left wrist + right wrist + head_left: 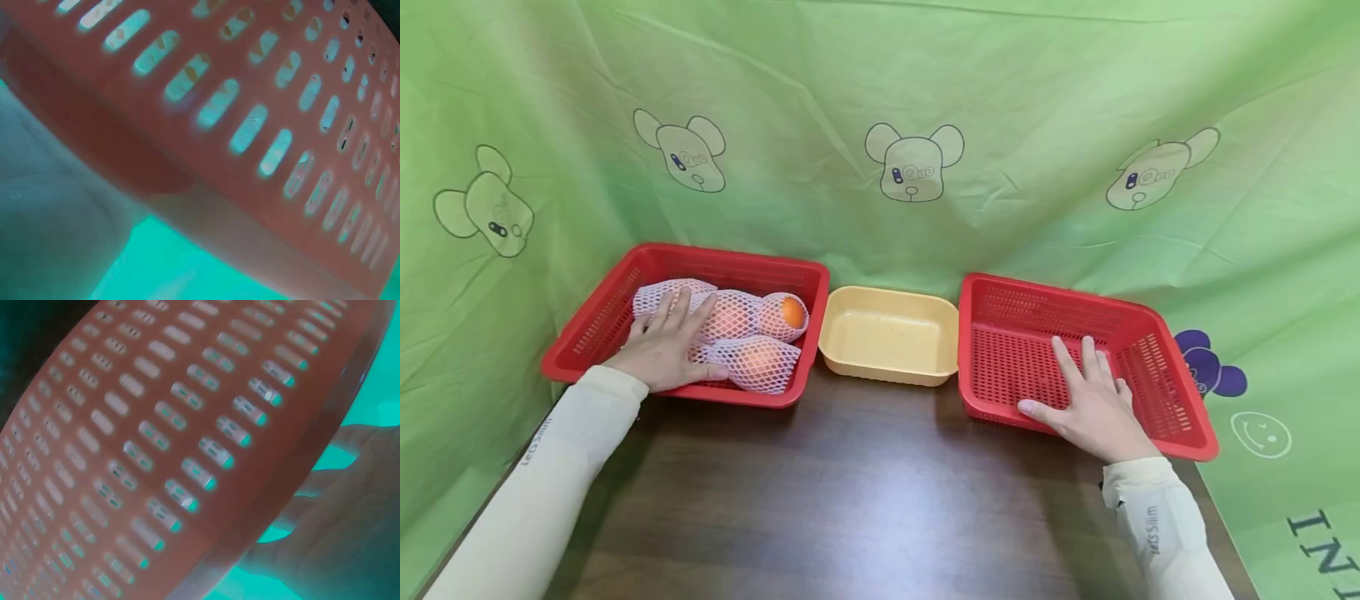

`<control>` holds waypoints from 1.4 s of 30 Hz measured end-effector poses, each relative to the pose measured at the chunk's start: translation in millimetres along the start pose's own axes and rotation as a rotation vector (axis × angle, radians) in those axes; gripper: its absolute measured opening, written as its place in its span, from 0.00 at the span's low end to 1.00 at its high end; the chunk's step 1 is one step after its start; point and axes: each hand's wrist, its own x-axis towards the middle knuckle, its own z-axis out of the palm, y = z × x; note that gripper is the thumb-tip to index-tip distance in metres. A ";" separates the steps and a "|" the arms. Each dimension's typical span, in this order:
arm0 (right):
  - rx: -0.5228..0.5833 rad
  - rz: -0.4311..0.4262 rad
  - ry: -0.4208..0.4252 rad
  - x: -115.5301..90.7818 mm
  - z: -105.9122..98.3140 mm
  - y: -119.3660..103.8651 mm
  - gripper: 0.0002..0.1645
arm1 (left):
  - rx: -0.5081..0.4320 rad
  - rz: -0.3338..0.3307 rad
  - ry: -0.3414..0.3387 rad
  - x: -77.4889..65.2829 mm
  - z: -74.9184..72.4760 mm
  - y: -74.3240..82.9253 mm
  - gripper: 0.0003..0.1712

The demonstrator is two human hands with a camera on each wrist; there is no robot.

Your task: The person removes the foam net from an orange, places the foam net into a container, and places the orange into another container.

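Observation:
My left hand [662,346] lies with fingers spread over the left red basket [737,260], overlapping its front rim. Under and beside it are several round fruits in white foam nets [760,367]; bare orange skin [792,312] shows at one net's end. My right hand [1093,412] reaches over the front rim of the right red basket [1067,293], fingers spread, nothing held. The left wrist view shows the slotted basket wall [206,150] beside the blurred left hand [50,206]. In the right wrist view, the right hand's fingers [312,481] show beyond the basket rim.
Between the baskets stands a shallow yellow tray [891,333], close against both. All three are at the back of the dark wooden table [850,500]. A green curtain [1000,83] printed with cartoon heads hangs behind and along both sides.

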 end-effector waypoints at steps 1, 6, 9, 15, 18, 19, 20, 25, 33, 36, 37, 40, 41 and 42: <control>-0.003 -0.002 -0.002 0.5 1.1 -1.5 0.70 | 0.006 0.002 0.006 -0.2 -0.2 -0.2 0.69; -0.038 -0.009 0.005 4.1 4.0 -7.8 0.71 | 0.077 -0.008 0.046 0.2 -1.9 -1.5 0.68; -0.055 -0.007 0.018 6.3 3.7 -9.4 0.72 | 0.108 -0.022 0.048 0.3 -4.1 -0.8 0.69; -0.054 -0.021 0.033 12.7 3.6 -22.5 0.73 | 0.127 -0.023 0.039 0.1 -8.0 -1.5 0.69; -0.047 -0.046 0.013 20.6 6.3 -40.4 0.73 | 0.138 -0.025 0.039 1.3 -9.0 -4.4 0.70; -0.045 -0.057 0.006 23.6 7.9 -46.6 0.73 | 0.142 -0.027 0.039 2.0 -9.2 -5.2 0.71; -0.044 -0.070 0.002 26.6 9.9 -53.0 0.73 | 0.142 -0.027 0.039 2.9 -9.2 -6.2 0.71; -0.039 -0.141 0.000 40.1 22.7 -85.0 0.73 | 0.131 -0.028 0.036 9.1 -9.7 -10.5 0.73; -0.077 -0.274 0.016 54.3 48.8 -139.3 0.73 | 0.138 -0.033 0.017 17.3 -12.9 -20.0 0.72; -0.102 -0.321 0.018 57.4 58.5 -158.7 0.71 | 0.129 -0.028 0.013 19.7 -13.7 -21.2 0.72; -0.104 -0.333 0.013 58.3 61.3 -165.2 0.71 | 0.129 -0.028 0.012 20.2 -13.8 -21.4 0.73; -0.097 -0.354 -0.017 60.4 68.9 -184.4 0.71 | 0.123 -0.040 0.006 20.3 -14.8 -21.7 0.72; -0.083 -0.360 -0.028 61.1 71.6 -190.6 0.71 | 0.124 -0.045 0.004 19.9 -15.5 -21.3 0.72; -0.074 -0.364 -0.038 61.7 74.3 -197.0 0.71 | 0.119 -0.052 0.002 19.3 -16.4 -20.7 0.71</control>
